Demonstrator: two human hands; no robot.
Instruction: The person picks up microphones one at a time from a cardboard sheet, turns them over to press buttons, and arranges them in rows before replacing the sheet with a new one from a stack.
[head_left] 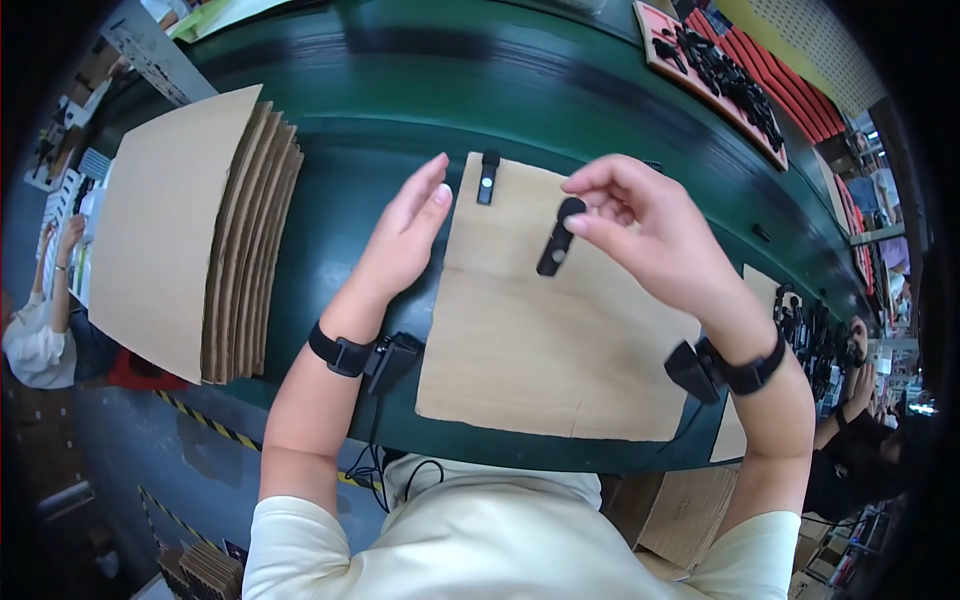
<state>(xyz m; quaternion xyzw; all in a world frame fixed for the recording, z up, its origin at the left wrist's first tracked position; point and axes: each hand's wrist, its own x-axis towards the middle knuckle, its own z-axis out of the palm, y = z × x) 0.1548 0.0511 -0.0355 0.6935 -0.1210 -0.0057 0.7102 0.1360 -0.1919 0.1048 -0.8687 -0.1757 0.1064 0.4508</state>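
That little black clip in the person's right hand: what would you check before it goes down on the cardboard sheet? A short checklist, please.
1. Hold on the black clip: pinched at its top by the right hand; ok.
2. Clip over the cardboard sheet: it hangs above the sheet's upper half; ok.
3. Left hand: open, fingers straight, at the sheet's left edge; whether it presses the sheet, cannot tell.
4. Placed clip: already at the sheet's top edge, apart from the held one; ok.
5. Sheet flat on the green table: lies flat, near edge close to the table's rim; ok.
6. Clip's facing: too small to judge; cannot tell.
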